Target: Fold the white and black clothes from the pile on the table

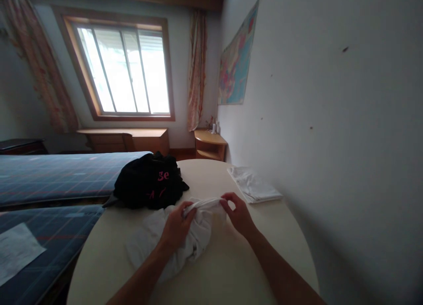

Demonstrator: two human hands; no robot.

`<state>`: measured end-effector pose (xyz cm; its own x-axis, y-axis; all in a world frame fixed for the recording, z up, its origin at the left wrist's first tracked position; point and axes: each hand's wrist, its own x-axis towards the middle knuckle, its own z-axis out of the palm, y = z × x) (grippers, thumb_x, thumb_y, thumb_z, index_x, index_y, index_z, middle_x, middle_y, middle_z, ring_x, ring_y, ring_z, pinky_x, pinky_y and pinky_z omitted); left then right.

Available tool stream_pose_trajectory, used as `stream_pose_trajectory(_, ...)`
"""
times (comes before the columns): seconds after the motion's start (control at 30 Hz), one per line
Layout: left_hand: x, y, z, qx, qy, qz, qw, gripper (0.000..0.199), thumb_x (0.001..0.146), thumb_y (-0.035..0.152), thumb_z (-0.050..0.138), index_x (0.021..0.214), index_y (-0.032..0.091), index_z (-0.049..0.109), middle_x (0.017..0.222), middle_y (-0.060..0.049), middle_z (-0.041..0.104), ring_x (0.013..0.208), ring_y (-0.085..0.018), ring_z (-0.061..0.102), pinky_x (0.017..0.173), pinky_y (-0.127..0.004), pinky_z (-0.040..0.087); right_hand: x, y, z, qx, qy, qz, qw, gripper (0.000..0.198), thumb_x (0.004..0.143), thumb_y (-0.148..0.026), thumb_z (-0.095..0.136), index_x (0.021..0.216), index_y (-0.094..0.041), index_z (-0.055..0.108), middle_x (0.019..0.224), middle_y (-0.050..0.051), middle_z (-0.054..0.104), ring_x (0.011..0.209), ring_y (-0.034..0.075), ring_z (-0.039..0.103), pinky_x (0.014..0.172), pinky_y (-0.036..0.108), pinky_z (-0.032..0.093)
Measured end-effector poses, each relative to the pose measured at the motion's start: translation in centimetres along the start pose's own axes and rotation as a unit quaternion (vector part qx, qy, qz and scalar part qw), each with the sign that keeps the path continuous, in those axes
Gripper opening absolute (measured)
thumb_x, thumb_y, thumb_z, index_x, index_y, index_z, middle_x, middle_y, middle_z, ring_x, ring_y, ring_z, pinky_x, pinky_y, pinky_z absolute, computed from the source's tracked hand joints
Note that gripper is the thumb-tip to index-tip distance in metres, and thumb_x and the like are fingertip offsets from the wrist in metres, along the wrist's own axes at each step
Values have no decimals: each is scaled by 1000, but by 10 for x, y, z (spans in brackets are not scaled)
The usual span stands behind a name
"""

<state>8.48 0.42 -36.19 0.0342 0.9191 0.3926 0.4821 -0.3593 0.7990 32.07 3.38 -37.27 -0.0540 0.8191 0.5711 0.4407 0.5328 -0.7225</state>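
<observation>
A crumpled white garment (198,239) hangs and lies bunched over the round table, its exact kind hard to make out. My left hand (178,223) grips its gathered upper edge between thumb and fingers. At the other end of that stretched edge, my right hand (236,212) pinches the cloth with thumb and fingertips. Just beyond my left hand sits a heap of black clothing (145,181) with pink lettering. To the right of my right hand lies a flat, folded white cloth (254,184).
The round cream table (231,269) stands close to the white wall on the right. Beds with blue plaid mattresses (76,175) are on the left, one bearing a paper sheet (20,250). A corner shelf (210,139) and a desk (145,137) stand beyond.
</observation>
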Motion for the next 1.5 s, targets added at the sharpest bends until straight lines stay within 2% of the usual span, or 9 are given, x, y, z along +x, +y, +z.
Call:
stream_pose_trajectory(0.13,8,0,-12,-79,74,-34,994,34,87,49,54,93,17,67,78,0,67,70,-17,59,64,-25,46,0,8,-7,7,-1,10,1000,33,95,-47,54,111,-19,60,101,9,69,97,22,66,92,38,51)
stream_pose_trajectory(0.37,16,-16,-18,-130,91,-67,985,35,84,51,53,87,18,65,75,1,63,69,-16,56,65,-24,46,-12,10,11,-75,-220,-69,970,66,78,-53,75,133,-21,58,137,15,59,128,31,52,111,49,37)
stream_pose_trajectory(0.53,16,-17,-15,-126,81,-67,986,37,83,52,54,85,18,67,76,-1,67,73,-18,61,66,-26,48,-9,0,19,-42,-207,-95,973,24,93,-39,58,107,-23,70,116,9,70,116,24,59,108,43,39)
stream_pose_trajectory(0.63,14,-19,-17,-67,116,-77,988,32,84,42,51,93,17,68,81,-4,69,75,-20,64,67,-29,51,-5,-2,9,-17,-134,-14,991,29,99,-41,48,94,-20,67,89,5,71,86,19,65,78,31,51)
stream_pose_trajectory(0.77,5,-8,-14,49,151,84,984,36,87,26,48,119,19,63,121,-10,66,114,-25,61,100,-42,48,-2,-5,-2,-5,-80,34,996,31,97,-46,49,95,-19,64,75,1,66,67,16,59,53,22,42)
stream_pose_trajectory(0.97,-17,17,6,155,-12,239,958,61,90,23,56,148,30,41,156,-8,40,139,-27,43,112,-44,41,-10,-27,6,28,-128,-74,989,21,92,-40,62,100,-21,67,95,4,74,87,19,67,85,33,53)
stream_pose_trajectory(1.17,-6,-4,3,94,-67,113,987,30,89,21,51,114,25,67,108,-6,73,98,-22,69,85,-32,53,-14,-32,12,66,-166,-63,982,25,93,-34,60,116,-24,62,110,5,71,104,19,66,95,36,52)
stream_pose_trajectory(1.3,2,-5,-6,-4,-7,14,1000,21,91,37,51,95,20,64,72,1,68,63,-16,63,59,-24,46,-15,-12,19,6,-148,-48,988,40,88,-31,65,126,-23,56,125,10,65,118,24,59,105,44,46)
stream_pose_trajectory(1.5,-3,13,-9,-135,-6,42,990,21,86,39,57,83,18,61,75,0,65,68,-14,59,61,-21,45,-22,-5,33,7,-220,-21,975,58,87,-32,65,141,-20,49,144,16,53,136,28,46,115,49,34)
